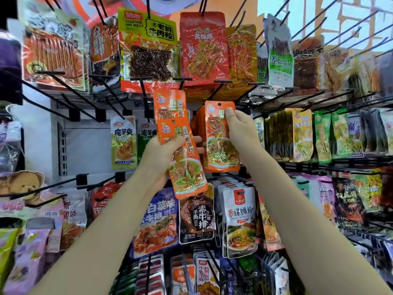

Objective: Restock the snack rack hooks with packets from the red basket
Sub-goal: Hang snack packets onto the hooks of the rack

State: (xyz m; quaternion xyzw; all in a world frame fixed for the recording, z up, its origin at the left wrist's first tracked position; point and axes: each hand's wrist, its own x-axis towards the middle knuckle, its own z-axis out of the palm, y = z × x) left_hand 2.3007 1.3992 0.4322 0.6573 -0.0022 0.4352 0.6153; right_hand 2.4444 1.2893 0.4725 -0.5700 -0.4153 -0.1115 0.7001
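My left hand (163,154) grips a small stack of orange snack packets (180,145), fanned upward in front of the rack. My right hand (238,124) pinches one more orange packet (221,137) near its top, where a punched hole shows. That packet hangs upright in front of a row of identical orange packets (198,122) on a black hook (219,86) in the middle tier. The red basket is out of view.
Black wire hooks (70,103) jut toward me on the left middle tier, several of them bare. Hooks above, below and to the right carry dense rows of snack packets (238,220). A white back panel (85,143) shows behind the bare hooks.
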